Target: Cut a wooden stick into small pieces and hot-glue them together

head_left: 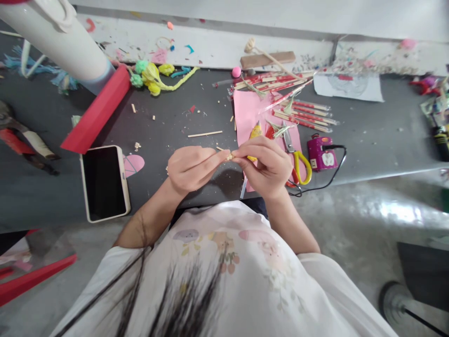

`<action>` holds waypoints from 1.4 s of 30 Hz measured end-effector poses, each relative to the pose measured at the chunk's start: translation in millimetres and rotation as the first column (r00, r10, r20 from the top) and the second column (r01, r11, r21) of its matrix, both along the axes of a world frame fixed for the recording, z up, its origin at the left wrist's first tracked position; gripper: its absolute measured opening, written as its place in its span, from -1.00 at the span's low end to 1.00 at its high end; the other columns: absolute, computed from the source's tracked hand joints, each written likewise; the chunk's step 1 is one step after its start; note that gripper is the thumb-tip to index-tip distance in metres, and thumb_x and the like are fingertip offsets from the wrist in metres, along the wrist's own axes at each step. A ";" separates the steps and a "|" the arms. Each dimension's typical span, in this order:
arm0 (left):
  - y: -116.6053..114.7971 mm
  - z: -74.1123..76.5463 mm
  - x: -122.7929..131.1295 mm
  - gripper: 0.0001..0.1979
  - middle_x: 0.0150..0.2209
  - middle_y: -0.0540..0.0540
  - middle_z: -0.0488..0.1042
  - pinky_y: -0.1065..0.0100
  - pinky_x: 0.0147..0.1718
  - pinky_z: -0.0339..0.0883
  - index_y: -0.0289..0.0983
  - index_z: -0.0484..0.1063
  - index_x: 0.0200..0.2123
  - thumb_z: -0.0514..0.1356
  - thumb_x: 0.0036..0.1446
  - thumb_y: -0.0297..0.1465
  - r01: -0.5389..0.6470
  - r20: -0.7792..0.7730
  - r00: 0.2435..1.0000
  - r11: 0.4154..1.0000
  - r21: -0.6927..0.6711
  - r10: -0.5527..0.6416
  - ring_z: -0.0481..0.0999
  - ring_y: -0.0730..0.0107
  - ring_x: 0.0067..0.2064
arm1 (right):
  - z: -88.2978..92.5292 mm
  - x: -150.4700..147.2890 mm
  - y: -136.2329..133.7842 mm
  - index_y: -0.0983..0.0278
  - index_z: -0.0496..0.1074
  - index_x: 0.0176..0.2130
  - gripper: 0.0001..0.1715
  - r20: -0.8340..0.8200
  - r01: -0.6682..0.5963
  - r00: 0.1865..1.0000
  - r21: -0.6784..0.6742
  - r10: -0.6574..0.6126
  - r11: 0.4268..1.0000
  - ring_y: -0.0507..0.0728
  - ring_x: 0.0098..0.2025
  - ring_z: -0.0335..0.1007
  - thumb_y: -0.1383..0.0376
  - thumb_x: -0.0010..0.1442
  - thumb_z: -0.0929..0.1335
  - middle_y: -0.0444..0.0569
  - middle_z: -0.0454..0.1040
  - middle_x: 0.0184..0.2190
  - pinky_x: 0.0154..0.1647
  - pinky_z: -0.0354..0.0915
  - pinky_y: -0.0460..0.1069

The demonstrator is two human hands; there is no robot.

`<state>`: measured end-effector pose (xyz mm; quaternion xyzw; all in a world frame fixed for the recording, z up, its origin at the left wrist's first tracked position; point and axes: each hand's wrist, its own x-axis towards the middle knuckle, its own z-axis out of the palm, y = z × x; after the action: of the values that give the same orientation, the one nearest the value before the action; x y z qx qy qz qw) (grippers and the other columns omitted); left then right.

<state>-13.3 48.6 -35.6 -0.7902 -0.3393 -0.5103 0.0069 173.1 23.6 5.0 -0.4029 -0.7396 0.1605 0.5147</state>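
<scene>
My left hand and my right hand meet over the near part of the dark table. Between their fingertips is a small pale, knobbly piece, pinched from both sides; it looks like wood bits, but it is too small to be sure. A short thin stick shows just behind the left fingertips. Farther back lies a longer thin wooden stick. Under my right hand are a pink sheet, a yellow glue-bottle-like item and scissors with yellow and red handles.
Bundles of wrapped sticks lie behind the right hand, with a purple box and its black cable to the right. At left are a phone, a red bar, pliers and a white cylinder.
</scene>
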 end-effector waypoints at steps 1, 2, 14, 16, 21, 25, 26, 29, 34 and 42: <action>-0.5 0.0 -0.4 -0.86 -0.49 -0.02 0.52 0.46 -0.43 0.37 -0.12 0.61 -0.30 0.24 0.14 -0.28 -0.008 -0.004 1.000 1.000 0.011 0.008 0.45 0.52 -0.47 | -0.1 -0.1 -0.2 0.17 0.52 -0.27 -0.93 0.004 0.002 1.000 -0.008 -0.002 1.000 0.09 -0.34 0.47 0.28 0.16 0.40 -0.07 0.52 -0.37 -0.33 0.42 0.02; -0.9 0.1 -0.8 -0.86 -0.49 -0.01 0.52 0.47 -0.42 0.37 -0.12 0.61 -0.28 0.24 0.14 -0.29 -0.010 -0.010 1.000 1.000 0.014 0.010 0.45 0.53 -0.46 | 0.0 -0.2 -0.4 0.17 0.52 -0.28 -0.93 0.007 0.004 1.000 -0.015 -0.004 1.000 0.09 -0.33 0.47 0.27 0.17 0.40 -0.07 0.53 -0.37 -0.33 0.42 0.03; -0.1 22.2 15.6 -0.80 -0.50 -0.04 0.51 0.44 -0.44 0.30 -0.23 0.56 -0.45 0.29 0.08 -0.23 0.194 0.276 0.958 0.893 -0.406 -0.083 0.41 0.53 -0.48 | 0.8 0.1 4.1 0.19 0.51 -0.26 -0.90 -0.073 -0.006 0.997 -0.085 -0.001 0.996 0.05 -0.34 0.44 0.35 0.15 0.42 -0.13 0.55 -0.38 -0.32 0.37 -0.02; 1.3 27.0 17.7 -0.74 -0.52 -0.03 0.49 0.45 -0.49 0.27 -0.24 0.53 -0.48 0.32 0.02 -0.16 0.288 0.387 0.921 0.746 -0.600 -0.044 0.39 0.53 -0.49 | -0.9 1.3 5.5 0.18 0.52 -0.25 -0.88 -0.106 -0.004 0.994 -0.104 -0.007 0.995 0.04 -0.34 0.44 0.35 0.13 0.43 -0.13 0.56 -0.37 -0.31 0.36 -0.02; 7.3 25.3 18.2 -0.66 -0.61 0.05 0.38 0.50 -0.70 0.04 -0.27 0.52 -0.46 0.39 -0.12 -0.11 0.557 0.619 0.781 0.354 -0.751 0.086 0.20 0.65 -0.66 | -2.5 2.9 7.5 0.19 0.53 -0.27 -0.88 -0.104 0.017 0.994 -0.140 -0.032 0.990 0.03 -0.33 0.44 0.38 0.13 0.43 -0.14 0.55 -0.37 -0.30 0.36 -0.03; 10.3 22.9 17.6 -0.67 -0.64 0.06 0.36 0.52 -0.75 -0.06 -0.30 0.52 -0.47 0.42 -0.17 -0.15 0.615 0.649 0.754 0.238 -0.752 0.104 0.11 0.70 -0.70 | -1.7 1.6 8.5 0.20 0.53 -0.30 -0.91 -0.080 0.011 0.996 -0.155 -0.024 0.988 0.03 -0.32 0.44 0.38 0.14 0.42 -0.13 0.56 -0.36 -0.28 0.36 -0.03; 10.5 22.9 17.5 -0.66 -0.64 0.06 0.35 0.52 -0.75 -0.07 -0.30 0.52 -0.47 0.42 -0.18 -0.14 0.616 0.648 0.754 0.227 -0.754 0.106 0.11 0.70 -0.70 | -1.5 1.1 8.8 0.20 0.53 -0.30 -0.91 -0.080 0.012 0.996 -0.167 -0.026 0.986 0.03 -0.32 0.44 0.38 0.14 0.42 -0.13 0.56 -0.37 -0.29 0.36 -0.03; 10.8 22.4 17.4 -0.65 -0.65 0.06 0.35 0.53 -0.75 -0.05 -0.30 0.53 -0.48 0.43 -0.20 -0.14 0.622 0.654 0.749 0.226 -0.750 0.105 0.13 0.71 -0.70 | -1.6 -0.1 9.6 0.22 0.51 -0.31 -0.95 -0.083 0.014 0.996 -0.203 -0.032 0.979 0.02 -0.35 0.43 0.37 0.14 0.43 -0.14 0.54 -0.39 -0.34 0.35 -0.05; 11.0 17.7 17.9 -0.65 -0.64 0.04 0.37 0.52 -0.74 -0.03 -0.29 0.57 -0.42 0.42 -0.17 -0.13 0.609 0.648 0.756 0.267 -0.747 0.092 0.14 0.69 -0.70 | -3.8 -0.4 10.7 0.22 0.50 -0.35 -0.98 -0.076 0.013 0.997 -0.202 -0.029 0.979 0.02 -0.36 0.42 0.33 0.16 0.42 -0.13 0.54 -0.41 -0.34 0.34 -0.04; 11.2 14.9 18.2 -0.67 -0.63 0.02 0.39 0.51 -0.73 -0.01 -0.28 0.58 -0.45 0.42 -0.16 -0.13 0.576 0.631 0.772 0.333 -0.746 0.076 0.15 0.68 -0.69 | -7.6 -1.2 11.0 0.21 0.51 -0.38 -0.94 -0.076 0.038 0.995 -0.226 -0.057 0.973 0.02 -0.37 0.42 0.30 0.15 0.42 -0.14 0.54 -0.43 -0.34 0.34 -0.03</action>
<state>4.9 59.8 -20.7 -0.5110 -0.4129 -0.4346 -0.6160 171.8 34.7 -2.6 -0.4692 -0.6850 0.2470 0.4996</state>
